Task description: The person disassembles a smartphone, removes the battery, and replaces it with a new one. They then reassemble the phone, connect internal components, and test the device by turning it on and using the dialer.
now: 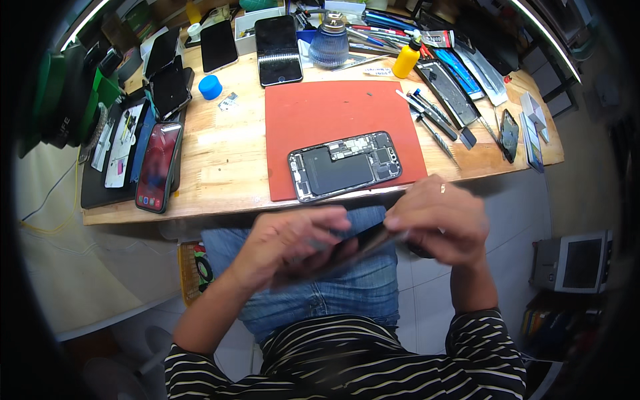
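Note:
A dark, glossy flat panel (350, 250), shaped like a phone screen, is tilted over my lap and blurred by motion. One end of it is pinched by my right hand (443, 220), which wears a ring. My left hand (293, 237) is stretched over the panel's other end with its fingers apart; whether it touches the panel I cannot tell. Just beyond my hands, an opened phone (345, 166) lies on a red work mat (320, 110), its battery and circuit boards exposed.
Left on the wooden bench (220, 160) are a lit phone (159, 167) and a blue cap (210, 87). Farther back stand a glass bottle (329, 43) and a yellow bottle (407, 59). Screwdrivers (437, 137) and an empty phone frame (448, 92) lie right of the mat.

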`<state>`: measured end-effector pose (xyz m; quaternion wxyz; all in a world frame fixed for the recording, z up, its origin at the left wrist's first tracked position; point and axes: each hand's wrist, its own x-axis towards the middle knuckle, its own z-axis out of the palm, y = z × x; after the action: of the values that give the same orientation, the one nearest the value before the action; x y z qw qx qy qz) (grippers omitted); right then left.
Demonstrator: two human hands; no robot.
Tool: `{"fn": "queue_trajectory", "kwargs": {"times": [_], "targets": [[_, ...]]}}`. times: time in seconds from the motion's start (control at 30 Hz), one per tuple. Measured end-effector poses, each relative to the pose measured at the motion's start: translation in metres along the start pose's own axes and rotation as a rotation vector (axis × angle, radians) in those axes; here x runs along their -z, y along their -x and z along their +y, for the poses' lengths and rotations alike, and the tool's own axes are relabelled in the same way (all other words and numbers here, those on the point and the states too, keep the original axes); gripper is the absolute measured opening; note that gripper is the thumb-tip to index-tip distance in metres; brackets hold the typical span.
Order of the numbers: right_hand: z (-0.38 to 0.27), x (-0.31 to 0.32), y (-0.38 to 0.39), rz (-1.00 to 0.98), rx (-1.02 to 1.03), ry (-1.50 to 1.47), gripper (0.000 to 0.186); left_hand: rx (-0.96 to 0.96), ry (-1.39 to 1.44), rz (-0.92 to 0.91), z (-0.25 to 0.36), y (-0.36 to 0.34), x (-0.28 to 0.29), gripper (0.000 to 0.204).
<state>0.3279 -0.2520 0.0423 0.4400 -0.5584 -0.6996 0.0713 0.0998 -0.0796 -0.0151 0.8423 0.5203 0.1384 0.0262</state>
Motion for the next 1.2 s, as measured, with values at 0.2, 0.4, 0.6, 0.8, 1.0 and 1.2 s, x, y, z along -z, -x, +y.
{"fn": "queue_trajectory", "kwargs": {"times": [0.2, 0.4, 0.6, 0.8, 1.0, 1.2], "targets": [[0.035, 0.020, -0.028, 0.018, -0.447, -0.187, 0.016, -0.539, -0.273, 0.254, 0.028, 0.002, 0.021, 0.056], [0.060, -0.001, -0.048, 0.291, -0.609, -0.723, 0.019, -0.424, -0.002, 0.312, 0.020, -0.030, 0.019, 0.063], [0.046, -0.042, -0.045, 0.409, -0.716, -1.032, 0.031, -0.453, 0.103, 0.283, 0.009, -0.052, -0.009, 0.046], [0.030, -0.067, -0.032, 0.360, -0.581, -0.561, 0.037, -0.493, 0.121, 0.340, 0.012, -0.049, -0.013, 0.026], [0.015, -0.041, -0.033, 0.338, -0.261, 0.093, 0.039, -0.479, 0.080, 0.329, 0.016, -0.035, -0.006, 0.026], [0.009, -0.047, -0.043, 0.237, -0.102, 0.296, 0.043, -0.481, 0.047, 0.326, 0.015, -0.028, -0.013, 0.026]]}}
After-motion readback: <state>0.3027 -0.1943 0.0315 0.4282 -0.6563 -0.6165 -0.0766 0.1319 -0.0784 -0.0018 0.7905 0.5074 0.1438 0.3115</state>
